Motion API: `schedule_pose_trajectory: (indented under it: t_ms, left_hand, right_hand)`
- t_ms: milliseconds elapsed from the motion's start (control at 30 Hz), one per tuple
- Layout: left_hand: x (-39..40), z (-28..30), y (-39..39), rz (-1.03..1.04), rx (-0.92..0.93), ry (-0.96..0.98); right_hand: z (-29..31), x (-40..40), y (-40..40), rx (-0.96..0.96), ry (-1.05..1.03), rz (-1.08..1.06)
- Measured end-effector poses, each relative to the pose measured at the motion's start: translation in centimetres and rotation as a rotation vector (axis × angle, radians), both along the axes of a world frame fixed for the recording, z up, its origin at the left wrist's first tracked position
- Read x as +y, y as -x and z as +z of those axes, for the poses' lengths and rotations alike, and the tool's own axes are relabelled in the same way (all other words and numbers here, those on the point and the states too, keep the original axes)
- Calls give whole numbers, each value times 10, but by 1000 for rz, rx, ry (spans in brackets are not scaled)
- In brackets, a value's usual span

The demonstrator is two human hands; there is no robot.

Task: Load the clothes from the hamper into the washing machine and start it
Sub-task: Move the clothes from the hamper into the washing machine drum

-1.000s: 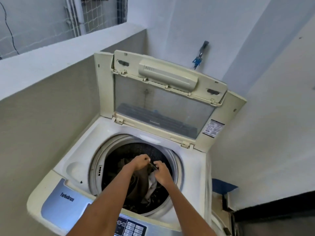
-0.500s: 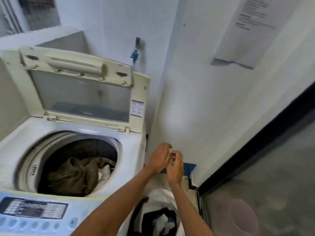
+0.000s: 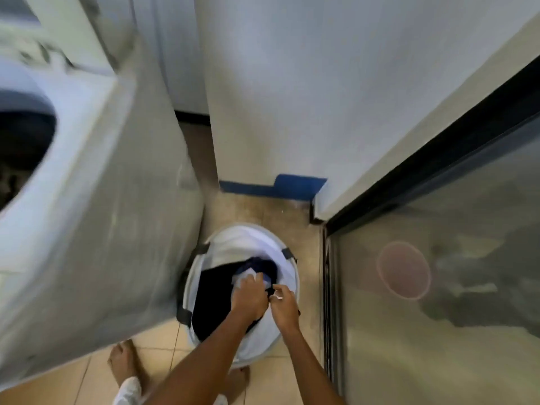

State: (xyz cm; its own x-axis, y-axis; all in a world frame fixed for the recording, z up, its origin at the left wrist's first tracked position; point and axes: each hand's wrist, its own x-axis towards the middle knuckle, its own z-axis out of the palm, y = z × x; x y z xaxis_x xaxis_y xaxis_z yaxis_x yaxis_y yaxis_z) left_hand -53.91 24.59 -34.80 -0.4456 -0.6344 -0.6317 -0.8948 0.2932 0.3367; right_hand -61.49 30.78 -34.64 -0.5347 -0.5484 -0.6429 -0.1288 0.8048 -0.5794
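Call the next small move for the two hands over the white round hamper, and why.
Probably close the left hand on the pale cloth atop the dark clothes and lift. Both hands are already down inside the white round fabric hamper, the right hand pinching something small, and the washing machine's drum opening shows unobstructed alongside.

floor (image 3: pixel 280 375): beige tiles | washing machine (image 3: pixel 117 229) standing at left | hamper (image 3: pixel 287 276) sitting just beside it | bare foot (image 3: pixel 124 359) resting near
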Motion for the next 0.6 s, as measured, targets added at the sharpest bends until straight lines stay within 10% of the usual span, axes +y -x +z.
schedule_pose_trajectory:
  t_ms: [233, 367, 600]
  left_hand:
    - [20, -200, -32, 15, -180, -56]
    - [-14, -285, -39, 232, 57, -30]
    - [-41, -300, -19, 396, 218, -193]
  right_hand:
    - [-193, 9, -29, -120, -123, 145]
    - [-270, -14, -31, -60, -87, 69]
    - [-295, -34, -29, 38, -14, -308]
